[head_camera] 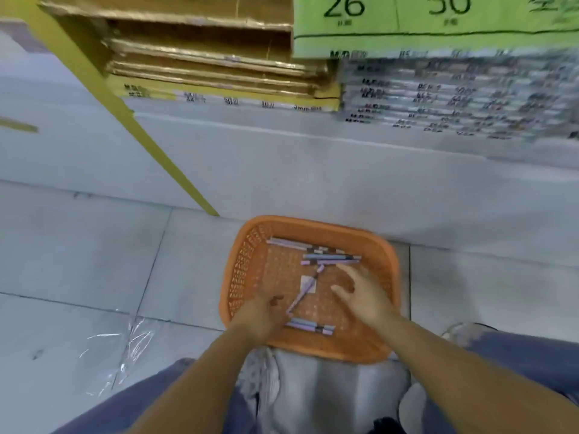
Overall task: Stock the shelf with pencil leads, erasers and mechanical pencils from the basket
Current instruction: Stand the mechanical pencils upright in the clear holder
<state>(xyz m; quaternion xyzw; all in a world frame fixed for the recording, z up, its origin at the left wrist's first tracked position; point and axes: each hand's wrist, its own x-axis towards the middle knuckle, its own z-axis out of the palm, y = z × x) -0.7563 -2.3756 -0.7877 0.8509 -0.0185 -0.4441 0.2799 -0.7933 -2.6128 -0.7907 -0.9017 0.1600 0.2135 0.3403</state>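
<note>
Hovering inside the basket (313,222) rim: right hand (365,297) released, left hand (263,313) grasp unclear.

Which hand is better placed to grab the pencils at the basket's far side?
Probably right: the right hand, open, reaches almost to those pencils; the left hand sits back by the near pile.
</note>
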